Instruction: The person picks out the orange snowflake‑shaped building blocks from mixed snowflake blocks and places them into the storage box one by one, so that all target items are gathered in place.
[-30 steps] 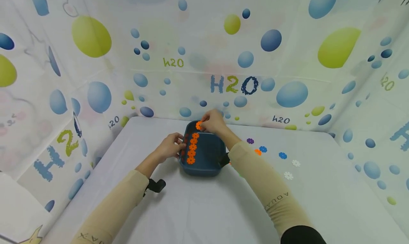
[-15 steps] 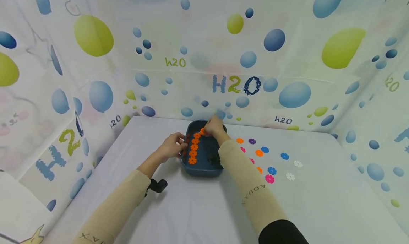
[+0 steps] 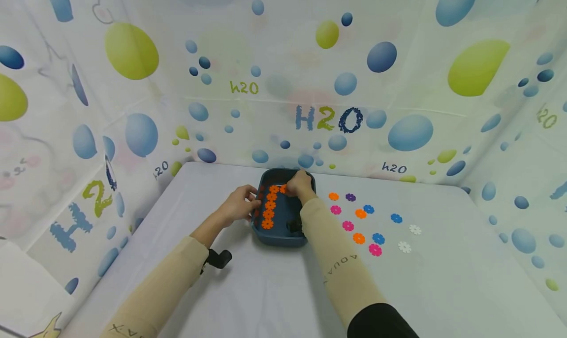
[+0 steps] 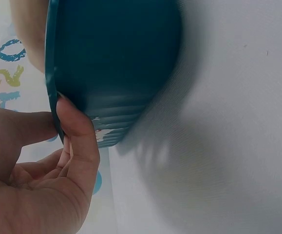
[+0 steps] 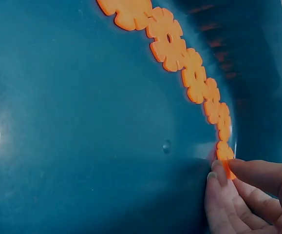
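A dark blue-green plastic basin [image 3: 280,241] stands on the white-covered table. My left hand [image 3: 239,204] pinches its left rim, thumb on one side and fingers on the other, as the left wrist view shows on the basin wall [image 4: 116,53]. Inside, several orange flower-shaped discs [image 3: 268,213] lie in a line along the left side that bends right at the far end. My right hand [image 3: 300,185] reaches into the basin's far part. Between thumb and fingers it pinches an orange flower-shaped disc [image 5: 224,152] at the end of the line, partly hidden by the thumb.
Right of the basin, loose flower discs lie scattered on the table [image 3: 425,298]: orange [image 3: 359,238], pink [image 3: 375,250], blue [image 3: 396,218], purple [image 3: 350,197] and white [image 3: 405,247]. A patterned curtain [image 3: 266,47] rises behind the table.
My right hand has come down from above the far rim into the basin, bringing an orange flower disc to the end of the line. The left hand stays on the rim.
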`<control>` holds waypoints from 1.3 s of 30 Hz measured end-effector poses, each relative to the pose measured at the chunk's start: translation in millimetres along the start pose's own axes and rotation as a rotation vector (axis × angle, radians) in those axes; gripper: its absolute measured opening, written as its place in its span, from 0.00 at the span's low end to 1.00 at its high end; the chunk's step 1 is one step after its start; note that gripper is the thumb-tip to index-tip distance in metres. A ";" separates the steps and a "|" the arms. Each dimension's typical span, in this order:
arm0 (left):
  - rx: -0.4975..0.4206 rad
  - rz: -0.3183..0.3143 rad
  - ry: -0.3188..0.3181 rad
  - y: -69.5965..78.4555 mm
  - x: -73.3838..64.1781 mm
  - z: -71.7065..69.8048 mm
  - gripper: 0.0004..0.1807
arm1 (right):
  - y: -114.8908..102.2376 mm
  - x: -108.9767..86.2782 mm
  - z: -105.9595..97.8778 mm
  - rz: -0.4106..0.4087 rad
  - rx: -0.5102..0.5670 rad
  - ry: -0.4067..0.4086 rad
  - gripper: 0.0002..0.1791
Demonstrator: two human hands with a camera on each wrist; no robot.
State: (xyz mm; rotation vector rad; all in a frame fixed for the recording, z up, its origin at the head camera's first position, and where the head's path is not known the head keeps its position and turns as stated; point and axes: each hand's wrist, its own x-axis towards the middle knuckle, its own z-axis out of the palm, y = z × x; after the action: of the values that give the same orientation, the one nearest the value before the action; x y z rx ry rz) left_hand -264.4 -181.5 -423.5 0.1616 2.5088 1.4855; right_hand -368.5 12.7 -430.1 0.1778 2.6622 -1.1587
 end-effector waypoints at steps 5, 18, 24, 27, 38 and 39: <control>-0.005 0.004 0.001 0.7 -0.4 0.7 0.20 | 0.7 -2.9 -1.9 -0.008 -0.004 -0.011 0.20; 0.007 0.016 -0.001 6.2 -0.8 -1.7 0.20 | -17.6 -24.1 -29.8 -0.202 -0.111 -0.081 0.09; 0.020 0.019 -0.001 11.2 -0.9 -6.4 0.22 | -42.7 -39.1 -52.4 -0.348 -0.157 -0.099 0.21; 0.023 0.020 0.004 10.5 -0.6 -6.7 0.22 | -49.0 -49.3 -63.1 -0.410 -0.208 -0.100 0.09; 0.008 0.010 0.001 5.4 -4.4 0.6 0.21 | -18.8 -86.8 -92.4 -0.613 -0.230 -0.185 0.14; 0.006 0.009 0.001 5.6 -4.6 0.7 0.21 | -14.2 -89.0 -95.5 -0.624 -0.238 -0.185 0.15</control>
State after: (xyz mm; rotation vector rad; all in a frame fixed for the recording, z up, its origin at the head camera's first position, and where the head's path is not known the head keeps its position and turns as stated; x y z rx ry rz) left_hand -259.9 -179.2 -418.3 0.1741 2.5169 1.4815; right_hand -301.0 71.4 -334.0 -0.8101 2.7234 -0.9199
